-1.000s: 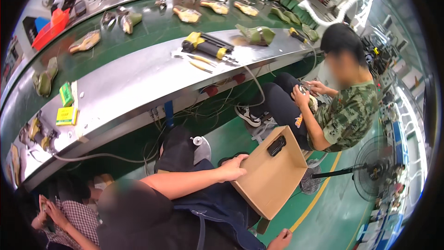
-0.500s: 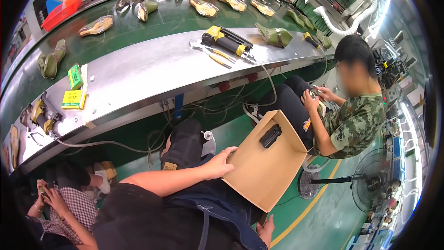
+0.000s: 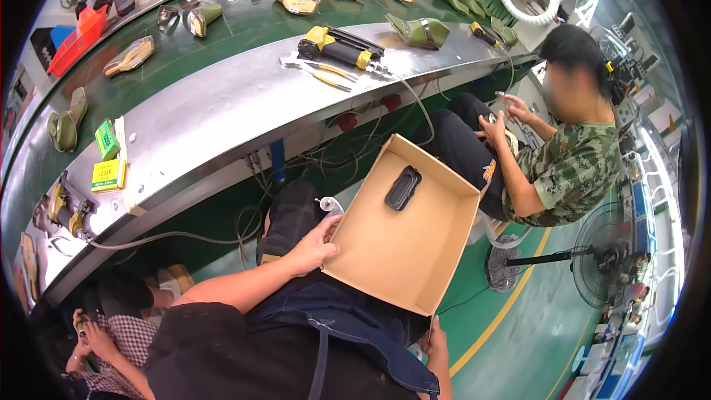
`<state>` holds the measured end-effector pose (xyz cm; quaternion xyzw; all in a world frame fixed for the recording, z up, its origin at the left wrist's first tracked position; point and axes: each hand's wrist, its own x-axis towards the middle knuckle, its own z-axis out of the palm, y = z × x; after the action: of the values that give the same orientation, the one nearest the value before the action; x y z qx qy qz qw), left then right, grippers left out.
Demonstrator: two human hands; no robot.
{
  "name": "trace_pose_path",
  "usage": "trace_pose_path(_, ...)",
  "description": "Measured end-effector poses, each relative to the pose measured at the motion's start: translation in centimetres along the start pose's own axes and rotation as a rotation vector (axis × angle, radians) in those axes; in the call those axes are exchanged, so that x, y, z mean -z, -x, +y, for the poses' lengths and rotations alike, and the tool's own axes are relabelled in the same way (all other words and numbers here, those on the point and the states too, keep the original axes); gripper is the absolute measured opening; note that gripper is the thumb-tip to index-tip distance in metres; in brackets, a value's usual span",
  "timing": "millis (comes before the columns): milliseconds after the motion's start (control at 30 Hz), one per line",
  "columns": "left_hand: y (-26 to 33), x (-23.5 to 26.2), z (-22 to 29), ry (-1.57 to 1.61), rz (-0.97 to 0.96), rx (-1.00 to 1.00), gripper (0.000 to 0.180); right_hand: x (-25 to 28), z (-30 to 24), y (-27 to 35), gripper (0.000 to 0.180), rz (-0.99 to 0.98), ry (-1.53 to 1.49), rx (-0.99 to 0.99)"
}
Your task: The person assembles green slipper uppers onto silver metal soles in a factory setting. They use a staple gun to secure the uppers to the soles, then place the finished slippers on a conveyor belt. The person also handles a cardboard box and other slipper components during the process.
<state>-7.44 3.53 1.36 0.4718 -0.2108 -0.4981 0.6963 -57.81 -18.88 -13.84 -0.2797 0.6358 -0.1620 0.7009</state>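
— While the box [image 3: 404, 241] rests on the lap, which hand has it?

— Both. Left hand [image 3: 315, 248] lies at its near left corner, fingers curled on the wall there, so that grip is grasping the box. Right hand [image 3: 437, 341] comes up at the lower corner, touching the cardboard edge; only part of it shows, so I cannot tell how firmly its grip is clenched.

— What is inside?

— One small black oblong piece [image 3: 403, 188], lying flat toward the far wall. The box is open-topped, brown cardboard, tilted with its far corner pointing at the bench [image 3: 222, 104].

— And the bench?

— Long curved steel surface with a green belt [image 3: 244, 26] behind it. A yellow and black power tool [image 3: 341, 46] and pliers [image 3: 318, 72] lie near its edge, well apart from the box. Shoe parts in green and tan sit along the belt. Two small green and yellow cartons [image 3: 108, 157] lie at the left.

— Anyone else?

— A person in a camouflage shirt [image 3: 574, 174] sits to the right, just beyond the box, hands busy at their own knee. A fan [image 3: 603, 252] stands on the green floor beside them. Another person crouches at lower left.
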Motion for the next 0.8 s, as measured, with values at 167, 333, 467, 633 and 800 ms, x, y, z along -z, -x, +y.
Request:
trace_pose_path(167, 0.5, 1.1, 1.2, -0.083, 0.095, -0.024, 0.081, -4.6, -2.0, -1.1, 0.041, -0.011, -0.204, 0.210)
trace_pose_path(333, 0.2, 1.1, 0.3, 0.030, 0.159, 0.006, 0.079, -2.9, -6.4, 1.4, 0.042, 0.095, -0.307, 0.451)
trace_pose_path(467, 0.6, 1.4, 0.8, 0.078, 0.211, 0.047, 0.079, -3.3, -10.9, 5.3, 0.049, 0.110, -0.385, 0.716)
trace_pose_path(633, 0.0, 2.6, -0.6, 0.087, 0.226, 0.019, 0.074, -5.8, -17.4, 15.3, 0.053, 0.086, -0.172, 1.068)
trace_pose_path(800, 0.6, 3.2, -0.4, -0.049, 0.217, -0.067, 0.081, -9.5, -20.8, 21.1, 0.036, 0.284, 0.094, 1.267)
